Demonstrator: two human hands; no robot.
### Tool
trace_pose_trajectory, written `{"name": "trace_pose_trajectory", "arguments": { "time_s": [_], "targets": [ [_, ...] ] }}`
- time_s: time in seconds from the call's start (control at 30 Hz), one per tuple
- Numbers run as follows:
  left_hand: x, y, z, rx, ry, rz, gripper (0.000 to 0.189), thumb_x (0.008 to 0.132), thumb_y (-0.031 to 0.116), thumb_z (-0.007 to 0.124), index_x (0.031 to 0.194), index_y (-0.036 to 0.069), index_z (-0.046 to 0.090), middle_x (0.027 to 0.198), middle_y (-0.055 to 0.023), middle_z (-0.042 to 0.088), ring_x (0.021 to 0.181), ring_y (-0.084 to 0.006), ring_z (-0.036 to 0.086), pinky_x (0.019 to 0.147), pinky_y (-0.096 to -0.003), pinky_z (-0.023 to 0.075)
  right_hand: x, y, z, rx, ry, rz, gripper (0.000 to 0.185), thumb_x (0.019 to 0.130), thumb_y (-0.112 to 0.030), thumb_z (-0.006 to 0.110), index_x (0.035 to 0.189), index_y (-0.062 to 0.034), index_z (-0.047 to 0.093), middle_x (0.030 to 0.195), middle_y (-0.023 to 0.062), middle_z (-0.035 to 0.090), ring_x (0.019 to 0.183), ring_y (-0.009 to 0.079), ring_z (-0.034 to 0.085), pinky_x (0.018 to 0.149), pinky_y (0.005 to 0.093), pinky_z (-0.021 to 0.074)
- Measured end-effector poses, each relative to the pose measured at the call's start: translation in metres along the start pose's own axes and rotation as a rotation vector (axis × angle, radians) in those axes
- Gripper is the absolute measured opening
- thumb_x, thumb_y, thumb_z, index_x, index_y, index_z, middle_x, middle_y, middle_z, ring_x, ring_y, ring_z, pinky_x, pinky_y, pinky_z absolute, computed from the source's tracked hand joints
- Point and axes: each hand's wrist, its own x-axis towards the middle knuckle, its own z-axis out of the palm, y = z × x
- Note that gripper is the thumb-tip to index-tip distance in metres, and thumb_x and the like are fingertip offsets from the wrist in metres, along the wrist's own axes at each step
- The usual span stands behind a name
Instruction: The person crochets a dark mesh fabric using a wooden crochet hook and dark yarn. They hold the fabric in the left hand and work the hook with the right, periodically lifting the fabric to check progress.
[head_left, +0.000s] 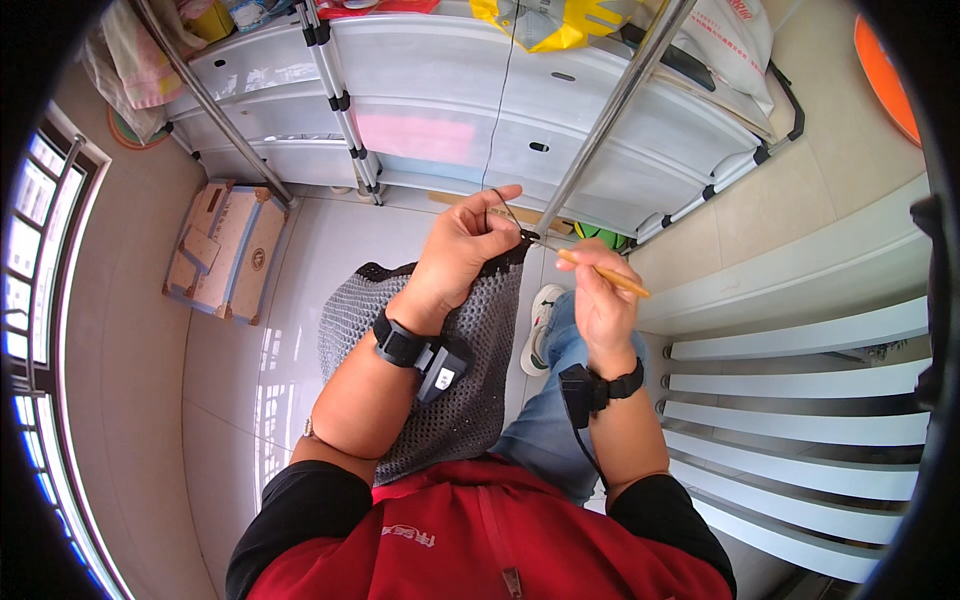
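My left hand (469, 244) pinches the black upper edge of a grey and black crocheted piece (450, 360), which hangs over my lap. Black yarn (495, 127) runs down from above and loops over my raised left forefinger. In my right hand (600, 292) is a crochet hook with a yellow-brown handle (619, 280). Its thin metal shaft reaches left to the black stitches beside my left fingertips, where its tip is hard to make out.
A white shelving unit (450, 82) with metal poles stands ahead, bags on top. A printed cardboard box (225, 251) lies on the tiled floor at left. White slats (795, 382) line the right side, and a barred window (37, 262) is far left.
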Motion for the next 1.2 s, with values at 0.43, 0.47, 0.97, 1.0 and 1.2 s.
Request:
{"name": "trace_pose_trajectory", "arguments": {
  "time_s": [0.43,0.47,0.97,1.0,1.2],
  "targets": [
    [0.000,-0.011,0.017,0.068,0.122,0.121,0.074,0.079,-0.006,0.065,0.140,-0.008,0.024,0.085,-0.0116,0.068,0.076,-0.0126,0.064,0.072,-0.0241,0.0521,0.001,0.026,0.021,0.546,0.267,0.346,0.022,0.090,-0.008,0.058,0.111,-0.0042,0.059,0.096,0.0086,0.064,0.086,0.0165,0.059,0.081,0.0321,0.0458],
    [0.000,-0.009,0.015,0.057,0.106,0.091,0.075,0.079,-0.006,0.065,0.140,-0.009,0.022,0.085,-0.0118,0.068,0.076,-0.0129,0.064,0.072,-0.0239,0.0519,0.002,0.022,0.019,0.443,0.216,0.253,0.020,0.089,-0.005,0.059,0.109,-0.0022,0.061,0.098,0.0099,0.064,0.086,0.0173,0.061,0.081,0.0315,0.0474],
    [-0.005,0.011,0.006,0.105,-0.019,-0.086,0.075,0.075,-0.006,0.066,0.139,-0.007,0.027,0.080,-0.0091,0.066,0.074,-0.0121,0.063,0.072,-0.0239,0.0504,-0.002,0.002,0.008,-0.064,0.031,0.001,0.011,0.086,0.002,0.060,0.096,0.0021,0.065,0.090,0.0093,0.061,0.084,0.0153,0.059,0.073,0.0239,0.0453],
    [-0.005,0.012,0.006,0.107,-0.019,-0.094,0.075,0.075,-0.006,0.066,0.139,-0.006,0.028,0.080,-0.0086,0.066,0.074,-0.0119,0.062,0.072,-0.0238,0.0503,-0.002,0.002,0.007,-0.073,0.027,0.016,0.010,0.086,0.002,0.060,0.095,0.0021,0.065,0.090,0.0093,0.061,0.083,0.0150,0.058,0.072,0.0235,0.0447],
    [-0.002,0.010,-0.003,-0.008,-0.061,-0.121,0.065,0.072,-0.011,0.057,0.133,-0.006,0.038,0.081,-0.0062,0.062,0.070,-0.0109,0.059,0.065,-0.0218,0.0478,0.002,-0.002,-0.004,-0.126,-0.081,-0.076,0.010,0.084,0.003,0.060,0.092,0.0017,0.065,0.090,0.0101,0.062,0.078,0.0175,0.058,0.071,0.0269,0.0450]
  ]
}}
